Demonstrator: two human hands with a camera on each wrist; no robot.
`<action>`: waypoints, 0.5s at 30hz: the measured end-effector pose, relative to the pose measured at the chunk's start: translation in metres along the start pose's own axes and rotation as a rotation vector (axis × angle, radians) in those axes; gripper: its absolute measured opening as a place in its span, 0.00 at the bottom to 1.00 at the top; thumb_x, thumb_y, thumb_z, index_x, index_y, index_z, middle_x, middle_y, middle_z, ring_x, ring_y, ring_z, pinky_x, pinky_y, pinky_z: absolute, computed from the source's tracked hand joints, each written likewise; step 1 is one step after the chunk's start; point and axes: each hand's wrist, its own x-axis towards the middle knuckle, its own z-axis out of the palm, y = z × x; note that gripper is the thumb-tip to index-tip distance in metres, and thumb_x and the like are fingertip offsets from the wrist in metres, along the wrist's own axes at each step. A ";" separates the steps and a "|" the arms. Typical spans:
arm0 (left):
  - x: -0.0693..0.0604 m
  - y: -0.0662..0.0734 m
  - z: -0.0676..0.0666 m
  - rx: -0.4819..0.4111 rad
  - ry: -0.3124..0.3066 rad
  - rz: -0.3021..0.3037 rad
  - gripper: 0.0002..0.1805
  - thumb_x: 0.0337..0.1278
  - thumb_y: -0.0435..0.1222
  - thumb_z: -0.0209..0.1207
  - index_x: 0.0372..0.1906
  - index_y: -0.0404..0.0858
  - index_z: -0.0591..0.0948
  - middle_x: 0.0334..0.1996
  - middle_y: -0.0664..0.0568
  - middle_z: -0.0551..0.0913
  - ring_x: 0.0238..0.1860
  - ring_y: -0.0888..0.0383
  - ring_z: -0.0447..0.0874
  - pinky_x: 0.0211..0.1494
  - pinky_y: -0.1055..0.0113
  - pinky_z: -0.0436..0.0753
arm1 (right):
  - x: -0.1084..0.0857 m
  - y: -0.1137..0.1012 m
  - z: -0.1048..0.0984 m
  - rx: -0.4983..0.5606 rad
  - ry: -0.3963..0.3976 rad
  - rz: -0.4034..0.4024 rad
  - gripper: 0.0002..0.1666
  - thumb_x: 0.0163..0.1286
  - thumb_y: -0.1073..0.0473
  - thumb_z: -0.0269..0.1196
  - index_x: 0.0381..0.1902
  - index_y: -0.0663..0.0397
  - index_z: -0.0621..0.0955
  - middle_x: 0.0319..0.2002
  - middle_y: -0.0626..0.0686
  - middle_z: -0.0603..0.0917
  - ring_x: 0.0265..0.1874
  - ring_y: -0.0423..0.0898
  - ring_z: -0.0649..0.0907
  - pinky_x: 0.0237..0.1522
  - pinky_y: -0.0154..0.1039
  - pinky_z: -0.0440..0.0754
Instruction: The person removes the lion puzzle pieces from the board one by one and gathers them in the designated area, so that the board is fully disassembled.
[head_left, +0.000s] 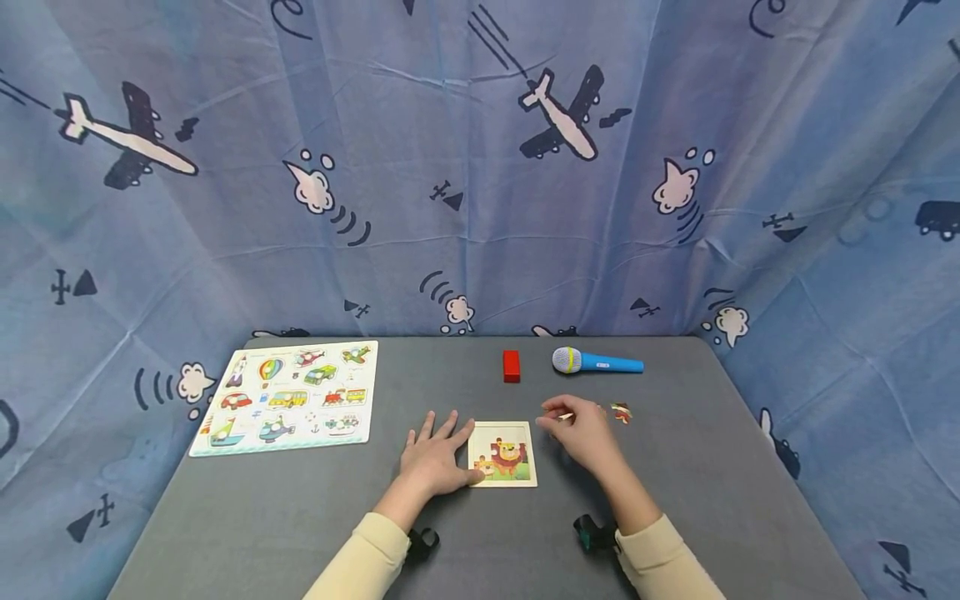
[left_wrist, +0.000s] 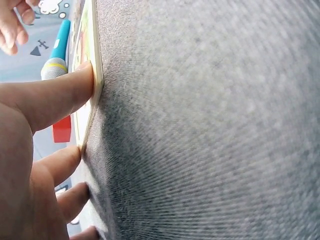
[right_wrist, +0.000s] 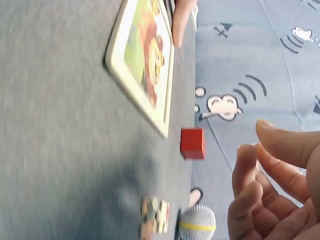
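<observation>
A square jigsaw puzzle tray (head_left: 480, 433) with a pale wooden rim lies on the grey table. Fitted pieces in it show a lion (head_left: 508, 454) and a smaller animal; its upper left part is bare. My left hand (head_left: 433, 462) is spread at the tray's left side, thumb on the lower left rim and index finger at the upper left corner. Right of the tray hovers my right hand (head_left: 585, 433), fingers bent, thumb and index apart in the right wrist view; I see nothing held there. Loose puzzle pieces (head_left: 622, 412) lie beside it, partly hidden in the head view.
A red block (head_left: 512, 367) and a blue toy microphone (head_left: 611, 364) lie toward the back. At the left is a white picture board (head_left: 300, 400) with vehicles on it. A blue patterned curtain (head_left: 465, 167) hangs behind the table.
</observation>
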 end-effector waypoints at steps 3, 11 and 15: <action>0.000 0.000 0.000 0.007 -0.003 -0.011 0.47 0.50 0.61 0.68 0.76 0.54 0.68 0.79 0.50 0.59 0.81 0.38 0.45 0.76 0.34 0.52 | -0.001 -0.006 0.008 0.021 -0.032 -0.010 0.17 0.63 0.59 0.73 0.48 0.60 0.86 0.36 0.51 0.87 0.26 0.42 0.82 0.28 0.34 0.80; 0.002 0.001 0.001 0.023 -0.007 -0.018 0.47 0.51 0.62 0.68 0.76 0.54 0.67 0.79 0.51 0.59 0.81 0.38 0.45 0.77 0.34 0.52 | -0.002 -0.016 0.029 0.015 -0.084 -0.019 0.15 0.63 0.59 0.73 0.47 0.57 0.86 0.34 0.47 0.87 0.28 0.42 0.80 0.31 0.35 0.78; 0.002 0.000 0.002 0.023 -0.004 -0.015 0.47 0.50 0.62 0.68 0.76 0.54 0.68 0.79 0.50 0.60 0.81 0.38 0.46 0.76 0.34 0.53 | -0.003 -0.015 0.040 0.037 -0.122 -0.022 0.15 0.62 0.61 0.73 0.46 0.58 0.86 0.32 0.47 0.86 0.24 0.42 0.80 0.28 0.36 0.79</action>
